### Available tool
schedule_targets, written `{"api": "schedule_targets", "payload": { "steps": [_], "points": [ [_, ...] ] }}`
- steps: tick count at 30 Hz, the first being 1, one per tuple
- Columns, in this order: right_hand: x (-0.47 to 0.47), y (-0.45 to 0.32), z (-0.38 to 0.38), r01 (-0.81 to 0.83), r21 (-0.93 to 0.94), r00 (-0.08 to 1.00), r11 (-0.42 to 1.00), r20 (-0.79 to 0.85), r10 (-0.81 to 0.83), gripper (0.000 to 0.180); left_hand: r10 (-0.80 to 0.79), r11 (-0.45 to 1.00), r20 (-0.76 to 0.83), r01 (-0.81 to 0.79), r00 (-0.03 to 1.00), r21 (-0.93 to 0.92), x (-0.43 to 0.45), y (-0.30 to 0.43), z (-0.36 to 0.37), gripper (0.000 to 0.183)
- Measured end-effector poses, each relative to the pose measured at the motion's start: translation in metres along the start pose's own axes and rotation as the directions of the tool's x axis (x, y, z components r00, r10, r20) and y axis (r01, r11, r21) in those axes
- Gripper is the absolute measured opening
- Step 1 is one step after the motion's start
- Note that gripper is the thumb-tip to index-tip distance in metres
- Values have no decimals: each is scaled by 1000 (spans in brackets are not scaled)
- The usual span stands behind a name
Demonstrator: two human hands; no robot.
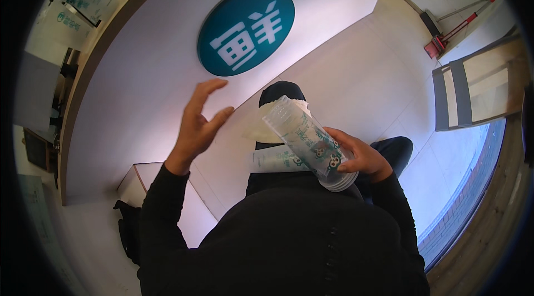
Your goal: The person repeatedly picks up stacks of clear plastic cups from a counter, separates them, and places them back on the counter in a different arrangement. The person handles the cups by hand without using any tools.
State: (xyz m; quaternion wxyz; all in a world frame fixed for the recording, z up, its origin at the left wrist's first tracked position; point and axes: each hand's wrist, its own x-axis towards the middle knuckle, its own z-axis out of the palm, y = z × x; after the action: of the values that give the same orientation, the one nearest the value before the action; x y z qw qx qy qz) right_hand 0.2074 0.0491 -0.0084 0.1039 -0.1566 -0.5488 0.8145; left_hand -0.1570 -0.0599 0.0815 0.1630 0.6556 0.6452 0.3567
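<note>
My right hand [361,154] grips a tilted stack of clear plastic cups [306,141] near its lower right end; the cups bear green printing and cartoon animal faces. Raised to the left of the stack, my left hand [202,123] is empty, thumb and fingers apart. A second sleeve of printed plastic cups [277,159] lies across my lap, partly hidden behind the held stack. Beyond it, a pale, thin bag or wrapping [263,127] rests by my knee; its exact kind is unclear.
A white counter front [146,66] with a round teal sign [246,31] stands ahead and to the left. A white box-like ledge [194,204] is at the lower left. At the right are a wood-and-grey chair or stool [479,87] and a red long-handled tool [437,47] by the wall.
</note>
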Motion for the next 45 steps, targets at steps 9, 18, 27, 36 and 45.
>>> {"api": "schedule_targets", "payload": {
  "steps": [9, 18, 27, 36, 45],
  "points": [
    [-9, 9, 7, 8, 146, 988, 989, -153, 15, 109, 74, 996, 736, -17, 673, -85, -20, 4, 141, 86],
    [-9, 29, 11, 69, 306, 983, 950, -182, -13, 111, 2, 775, 663, 417, 749, -475, -2, 12, 168, 80],
    [3, 25, 18, 65, 231, 980, 971, -199, -19, 103, -5, 51, 623, 623, 782, -781, -2, 26, 158, 90],
    [7, 27, 26, 36, 6, 931, 999, -365, -31, 80, -147, -60, 614, 612, 776, -788, -8, 27, 179, 62],
    [6, 41, 17, 39, -36, 948, 999, -314, -48, 73, -276, -195, 280, 232, 920, -953, 76, 28, 83, 66]
  ]
}}
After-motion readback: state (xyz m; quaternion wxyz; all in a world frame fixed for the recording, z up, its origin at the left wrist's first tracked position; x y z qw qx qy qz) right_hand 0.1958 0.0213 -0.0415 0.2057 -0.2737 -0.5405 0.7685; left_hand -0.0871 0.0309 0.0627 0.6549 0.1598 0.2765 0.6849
